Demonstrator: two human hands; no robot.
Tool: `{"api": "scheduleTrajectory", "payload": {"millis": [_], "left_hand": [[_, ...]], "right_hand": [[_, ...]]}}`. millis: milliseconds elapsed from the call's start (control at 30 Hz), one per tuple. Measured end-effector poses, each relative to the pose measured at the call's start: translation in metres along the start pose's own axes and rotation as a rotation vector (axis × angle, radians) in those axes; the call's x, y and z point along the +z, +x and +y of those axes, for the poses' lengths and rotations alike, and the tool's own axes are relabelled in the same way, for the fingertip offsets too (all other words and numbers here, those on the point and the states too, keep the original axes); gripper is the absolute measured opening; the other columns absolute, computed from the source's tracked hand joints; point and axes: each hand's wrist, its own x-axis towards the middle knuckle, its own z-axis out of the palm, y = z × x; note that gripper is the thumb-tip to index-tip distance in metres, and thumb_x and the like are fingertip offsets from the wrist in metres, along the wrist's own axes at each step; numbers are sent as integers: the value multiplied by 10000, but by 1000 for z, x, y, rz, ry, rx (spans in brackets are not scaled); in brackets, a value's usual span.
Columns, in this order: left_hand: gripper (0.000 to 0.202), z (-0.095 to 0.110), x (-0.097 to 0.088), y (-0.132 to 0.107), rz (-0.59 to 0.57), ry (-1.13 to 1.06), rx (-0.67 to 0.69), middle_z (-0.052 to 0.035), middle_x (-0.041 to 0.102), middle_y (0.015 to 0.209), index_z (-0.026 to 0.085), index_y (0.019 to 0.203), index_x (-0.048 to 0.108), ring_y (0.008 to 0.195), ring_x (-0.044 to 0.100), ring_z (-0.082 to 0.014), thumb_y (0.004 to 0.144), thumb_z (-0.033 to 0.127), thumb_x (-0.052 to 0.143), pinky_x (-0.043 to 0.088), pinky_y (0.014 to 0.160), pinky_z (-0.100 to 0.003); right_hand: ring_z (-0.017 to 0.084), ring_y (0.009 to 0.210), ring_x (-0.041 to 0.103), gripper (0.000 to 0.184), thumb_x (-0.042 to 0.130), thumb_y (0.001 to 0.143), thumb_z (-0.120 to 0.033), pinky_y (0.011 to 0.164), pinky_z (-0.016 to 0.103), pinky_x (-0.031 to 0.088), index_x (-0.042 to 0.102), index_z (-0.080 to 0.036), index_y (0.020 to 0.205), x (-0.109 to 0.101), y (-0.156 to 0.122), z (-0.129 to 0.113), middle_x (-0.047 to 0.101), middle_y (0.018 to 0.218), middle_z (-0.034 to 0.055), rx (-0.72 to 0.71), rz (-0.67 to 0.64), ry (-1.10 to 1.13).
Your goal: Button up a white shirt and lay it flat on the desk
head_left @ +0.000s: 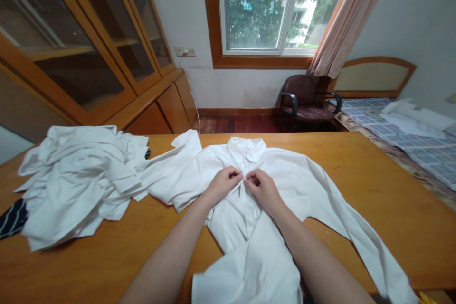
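A white long-sleeved shirt [285,166] lies spread on the wooden table, its collar pointing away from me and its sleeves out to both sides. Just below the collar, my left hand [225,181] pinches the edge of the front opening. My right hand [261,186] pinches the facing edge, close beside the left fingertips. Any button between the fingers is too small to make out. The lower part of the shirt is rumpled and folds over toward me.
A heap of white garments [81,180] lies on the table [384,190] at the left, touching the shirt's sleeve. Dark striped cloth [13,218] shows beneath it. Beyond stand a glass-fronted cabinet [142,90], an armchair [302,97] and a bed [420,137].
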Motion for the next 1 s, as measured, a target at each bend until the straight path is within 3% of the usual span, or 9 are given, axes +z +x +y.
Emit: {"api": "scheduleTrajectory", "payload": {"millis": [400, 1000], "left_hand": [[163, 3, 2, 0, 17, -5, -23, -35, 694, 793, 172, 762, 688, 804, 631, -199, 778, 308, 600, 471, 772, -291], [162, 2, 1, -1, 6, -5, -20, -40, 695, 800, 159, 766, 704, 804, 632, -193, 778, 302, 628, 470, 779, -281]], "right_hand": [[142, 633, 530, 86, 681, 787, -244, 617, 263, 444, 613, -206, 824, 2, 1, 2, 605, 755, -6, -4, 20, 8], [139, 658, 541, 47, 616, 816, -192, 629, 248, 419, 663, -190, 821, 0, -1, -1, 609, 741, -2, -13, -11, -22]]}}
